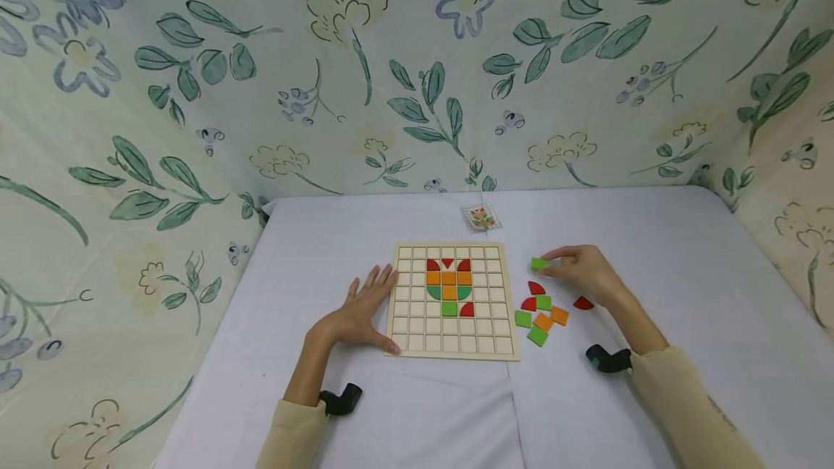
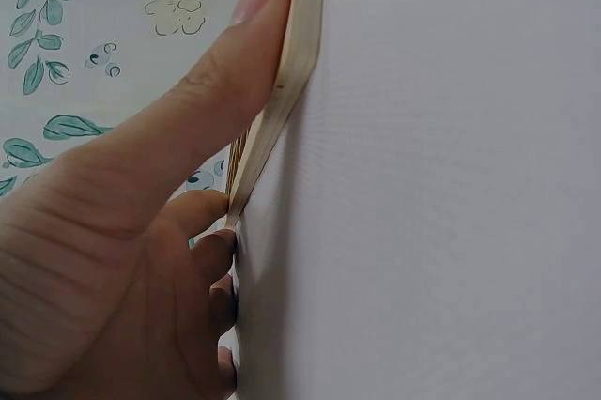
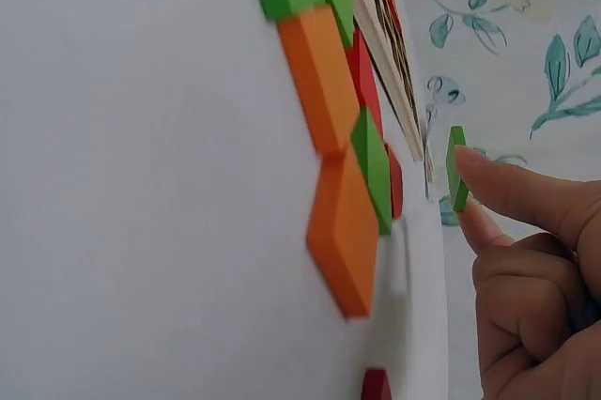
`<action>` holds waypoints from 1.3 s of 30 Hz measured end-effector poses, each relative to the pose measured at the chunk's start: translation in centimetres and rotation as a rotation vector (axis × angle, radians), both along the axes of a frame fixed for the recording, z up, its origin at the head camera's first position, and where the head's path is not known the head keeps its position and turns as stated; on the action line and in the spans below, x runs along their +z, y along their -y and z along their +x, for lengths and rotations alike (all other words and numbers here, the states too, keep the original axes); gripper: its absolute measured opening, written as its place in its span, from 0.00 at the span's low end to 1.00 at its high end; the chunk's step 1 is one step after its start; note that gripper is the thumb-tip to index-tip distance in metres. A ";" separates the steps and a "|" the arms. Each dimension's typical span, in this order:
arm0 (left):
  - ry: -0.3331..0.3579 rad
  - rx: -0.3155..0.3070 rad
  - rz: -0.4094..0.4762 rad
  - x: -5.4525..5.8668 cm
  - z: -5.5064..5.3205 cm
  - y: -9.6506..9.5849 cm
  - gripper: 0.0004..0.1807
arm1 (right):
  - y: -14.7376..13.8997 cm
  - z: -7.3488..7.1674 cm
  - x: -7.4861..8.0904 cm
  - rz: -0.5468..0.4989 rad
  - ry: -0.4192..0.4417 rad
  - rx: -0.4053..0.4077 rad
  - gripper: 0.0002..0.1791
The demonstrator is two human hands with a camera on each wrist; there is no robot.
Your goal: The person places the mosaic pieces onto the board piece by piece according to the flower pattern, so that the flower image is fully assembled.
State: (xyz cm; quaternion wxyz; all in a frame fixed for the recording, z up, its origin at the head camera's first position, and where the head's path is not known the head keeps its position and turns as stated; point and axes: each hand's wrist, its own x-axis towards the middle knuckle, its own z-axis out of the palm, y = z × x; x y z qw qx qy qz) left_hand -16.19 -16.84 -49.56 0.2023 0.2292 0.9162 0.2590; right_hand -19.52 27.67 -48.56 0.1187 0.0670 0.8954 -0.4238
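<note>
A wooden grid board (image 1: 410,328) lies in the middle of the white table, with red, orange and green pieces set in its cells in a flower-like pattern. My left hand (image 1: 358,315) rests at its left side, fingers spread, the thumb on the near left corner; the left wrist view shows the thumb (image 2: 221,81) over the wooden edge. To the right of the board, my right hand (image 1: 582,271) pinches a green square tile (image 1: 538,264) between thumb and finger. In the right wrist view that green tile (image 3: 457,169) is held up off the table.
Loose pieces lie right of the board: several green squares (image 1: 537,336), orange squares (image 1: 559,315) and red quarter-rounds (image 1: 536,288). One red piece (image 1: 583,303) sits apart beneath the right wrist. Behind the board is a small picture card (image 1: 482,218). A floral cloth (image 1: 404,143) hangs behind the table.
</note>
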 end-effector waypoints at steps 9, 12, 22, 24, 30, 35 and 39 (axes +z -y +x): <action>-0.010 -0.002 -0.004 0.0 0.0 -0.1 0.78 | 4.5 2.8 0.5 -0.126 -0.013 0.134 0.22; -0.012 0.000 -0.002 -0.1 0.0 -0.1 0.78 | 5.6 3.5 0.2 -0.147 -0.008 0.162 0.21; -0.008 0.004 -0.002 -0.1 0.0 -0.1 0.78 | 8.0 4.5 -0.7 -0.155 0.003 0.223 0.18; -0.010 0.003 -0.005 -0.1 0.0 -0.1 0.78 | 8.3 4.5 -0.7 -0.155 -0.001 0.234 0.18; -0.005 0.000 -0.017 -0.1 0.0 -0.1 0.79 | 8.4 4.7 -0.7 -0.132 -0.021 0.232 0.17; -0.003 0.004 -0.007 0.0 0.0 -0.1 0.78 | 8.4 4.7 -0.7 -0.141 -0.027 0.244 0.16; -0.008 0.002 -0.006 0.0 -0.1 -0.1 0.78 | 8.6 4.8 -0.7 -0.145 -0.020 0.246 0.15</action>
